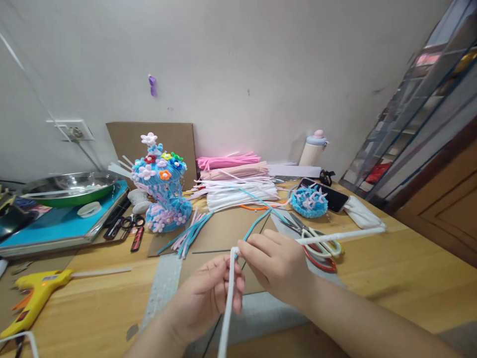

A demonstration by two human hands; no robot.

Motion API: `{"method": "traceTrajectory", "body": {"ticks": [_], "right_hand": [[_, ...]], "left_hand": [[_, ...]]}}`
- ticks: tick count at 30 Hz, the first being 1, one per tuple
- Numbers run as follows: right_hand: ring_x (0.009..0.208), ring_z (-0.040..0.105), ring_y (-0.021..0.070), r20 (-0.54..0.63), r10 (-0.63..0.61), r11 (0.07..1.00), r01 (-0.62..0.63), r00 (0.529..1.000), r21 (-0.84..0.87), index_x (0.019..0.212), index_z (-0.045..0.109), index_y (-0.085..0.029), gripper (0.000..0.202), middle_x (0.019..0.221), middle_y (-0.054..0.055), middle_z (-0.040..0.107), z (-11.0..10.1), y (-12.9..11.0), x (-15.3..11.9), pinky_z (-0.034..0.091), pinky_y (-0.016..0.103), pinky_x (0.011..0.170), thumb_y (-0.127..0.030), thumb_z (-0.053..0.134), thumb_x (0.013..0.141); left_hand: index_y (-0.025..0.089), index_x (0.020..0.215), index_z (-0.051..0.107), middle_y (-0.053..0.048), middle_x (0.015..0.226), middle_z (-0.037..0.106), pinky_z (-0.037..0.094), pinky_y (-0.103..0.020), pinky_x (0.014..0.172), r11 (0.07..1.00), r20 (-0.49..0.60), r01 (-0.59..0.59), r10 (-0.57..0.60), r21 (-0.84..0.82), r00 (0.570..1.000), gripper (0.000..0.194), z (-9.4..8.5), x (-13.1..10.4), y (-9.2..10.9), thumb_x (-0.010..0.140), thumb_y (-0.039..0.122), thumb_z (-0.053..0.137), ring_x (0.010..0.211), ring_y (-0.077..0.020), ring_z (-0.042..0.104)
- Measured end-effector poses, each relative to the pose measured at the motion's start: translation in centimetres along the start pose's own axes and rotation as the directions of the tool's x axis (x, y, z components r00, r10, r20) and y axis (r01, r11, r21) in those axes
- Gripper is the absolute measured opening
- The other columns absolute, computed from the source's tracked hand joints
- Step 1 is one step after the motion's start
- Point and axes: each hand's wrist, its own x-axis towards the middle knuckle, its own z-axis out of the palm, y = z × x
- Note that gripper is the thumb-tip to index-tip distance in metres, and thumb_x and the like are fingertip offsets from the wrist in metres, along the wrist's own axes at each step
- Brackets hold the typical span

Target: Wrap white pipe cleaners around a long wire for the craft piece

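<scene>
My left hand (210,286) is closed, its thumb and fingers pinching a white cord (229,303) that hangs down towards me. Close beside it, my right hand (279,261) is closed, fingertips at the cord's upper bend. A light-blue pipe cleaner (256,223) sticks up from under the right fingers, and a bit of blue shows between the two hands. Behind the right hand a white strand runs right to a white bundle (361,211); whether it is the same cord is hidden. Both hands are over a cardboard sheet (219,231).
Scissors (316,241) lie right of my right hand, near a blue pipe-cleaner piece (308,201) and a phone (331,196). Pipe-cleaner bundles (242,194) lie behind. A flowered blue craft (167,216) stands left. A yellow glue gun (40,293) lies front left; a bottle (313,149) stands back right.
</scene>
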Motion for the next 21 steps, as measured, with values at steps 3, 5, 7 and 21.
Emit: {"method": "traceTrajectory", "body": {"ticks": [3, 5, 7, 21], "right_hand": [[0.065, 0.046, 0.0172, 0.008, 0.05, 0.998, -0.05, 0.999, 0.04, 0.099, 0.06, -0.019, 0.013, 0.076, 0.003, 0.065, 0.9, 0.1, -0.5, 0.027, 0.031, 0.058, -0.021, 0.05, 0.091], [0.066, 0.048, 0.0167, 0.024, 0.095, 0.987, -0.097, 0.995, 0.128, 0.097, 0.06, -0.019, 0.012, 0.075, 0.003, 0.064, 1.2, 0.2, -0.9, 0.028, 0.03, 0.059, -0.021, 0.049, 0.091], [0.065, 0.049, 0.0156, 0.051, 0.12, 0.966, -0.129, 0.991, 0.226, 0.093, 0.06, -0.019, 0.012, 0.071, 0.002, 0.063, 1.2, 0.3, -1.1, 0.029, 0.029, 0.06, -0.019, 0.048, 0.092], [0.063, 0.043, 0.0148, 0.359, -0.226, 0.962, 0.15, 0.905, 0.229, 0.083, 0.059, -0.02, 0.017, 0.068, -0.001, 0.056, -1.1, 1.0, -0.9, 0.022, 0.03, 0.056, -0.012, 0.045, 0.086]], "left_hand": [[0.013, 0.077, 0.062, -0.001, 0.058, 0.059, 0.046, -0.021, 0.053, 0.998, -0.059, -0.032, 0.035, 0.048, 0.998, 0.018, 0.5, 0.1, -0.5, 0.081, 0.03, 0.065, 0.049, -0.0092, 0.055], [0.014, 0.074, 0.061, 0.001, 0.053, 0.055, 0.043, -0.021, 0.05, 0.994, -0.11, -0.033, 0.044, 0.1, 0.993, 0.019, 0.8, 0.2, -0.9, 0.078, 0.031, 0.068, 0.046, -0.0083, 0.051], [0.013, 0.073, 0.061, 0.0, 0.059, 0.058, 0.045, -0.021, 0.054, 0.988, -0.167, -0.034, 0.06, 0.154, 0.984, 0.022, 0.9, 0.5, -1.1, 0.073, 0.032, 0.073, 0.051, -0.0089, 0.053], [0.017, 0.061, 0.058, 0.004, 0.057, 0.051, 0.033, -0.021, 0.056, 0.35, -0.111, -0.052, 0.43, 0.935, 0.896, 0.015, -1.4, 0.6, 3.3, 0.072, 0.025, 0.065, 0.059, -0.0109, 0.045]]}}
